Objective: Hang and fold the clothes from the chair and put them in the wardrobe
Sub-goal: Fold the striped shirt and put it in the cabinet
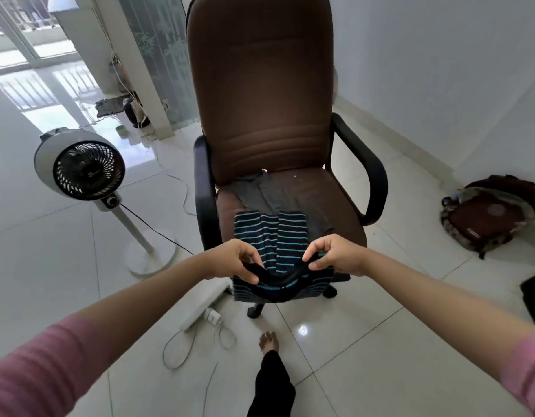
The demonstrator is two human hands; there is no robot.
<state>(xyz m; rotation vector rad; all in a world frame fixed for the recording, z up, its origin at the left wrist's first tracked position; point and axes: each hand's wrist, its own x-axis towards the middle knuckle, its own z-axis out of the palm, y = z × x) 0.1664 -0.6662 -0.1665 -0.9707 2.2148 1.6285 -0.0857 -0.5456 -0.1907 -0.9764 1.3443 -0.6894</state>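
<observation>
A brown office chair [260, 85] with black armrests stands in front of me. On its seat lies a grey garment [275, 194], and over that a dark shirt with teal stripes [269, 233] that hangs off the seat's front edge. My left hand [233, 260] pinches the shirt's dark collar at its left end. My right hand [335, 254] pinches the same collar at its right end. The collar sags between the two hands.
A white pedestal fan [79, 170] stands left of the chair, its cable running across the tiled floor. A white power strip [206, 308] and cords lie by the chair's base. A backpack [492, 212] rests against the right wall. My foot [269, 341] is below the chair.
</observation>
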